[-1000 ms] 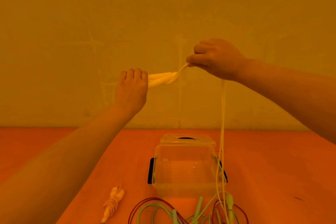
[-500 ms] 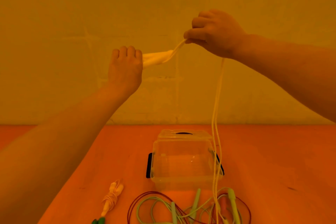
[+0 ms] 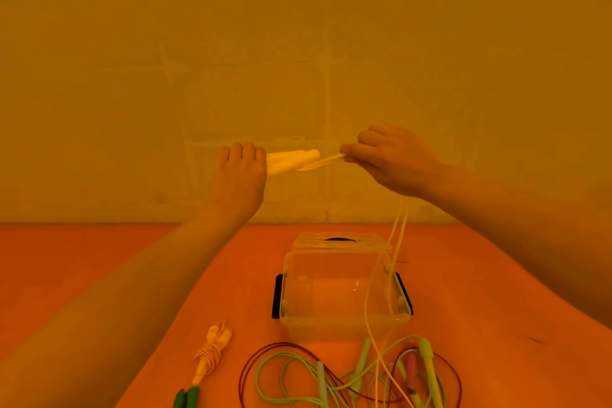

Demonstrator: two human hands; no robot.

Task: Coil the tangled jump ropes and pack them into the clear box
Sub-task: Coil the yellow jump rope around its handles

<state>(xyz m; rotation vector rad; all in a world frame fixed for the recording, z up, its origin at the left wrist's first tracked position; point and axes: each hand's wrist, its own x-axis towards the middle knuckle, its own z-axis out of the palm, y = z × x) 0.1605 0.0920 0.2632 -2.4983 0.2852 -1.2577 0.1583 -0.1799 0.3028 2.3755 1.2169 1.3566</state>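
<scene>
Left hand [image 3: 239,172] raised over table [image 3: 99,262], fingers curled round pale handles [image 3: 291,160], tips pointing right. Right hand [image 3: 394,159] level with it, close by, thumb and forefinger pinching pale cord [image 3: 323,161] just off the handles. Cord hanging down from right hand past right side of box [image 3: 342,291] into tangle [image 3: 364,374] at near edge. Box open, lid [image 3: 341,239] behind it. Tangle: green and dark red cords, green and pink handles. Coiled rope [image 3: 212,353] flat on table, left of tangle, apart from box.
</scene>
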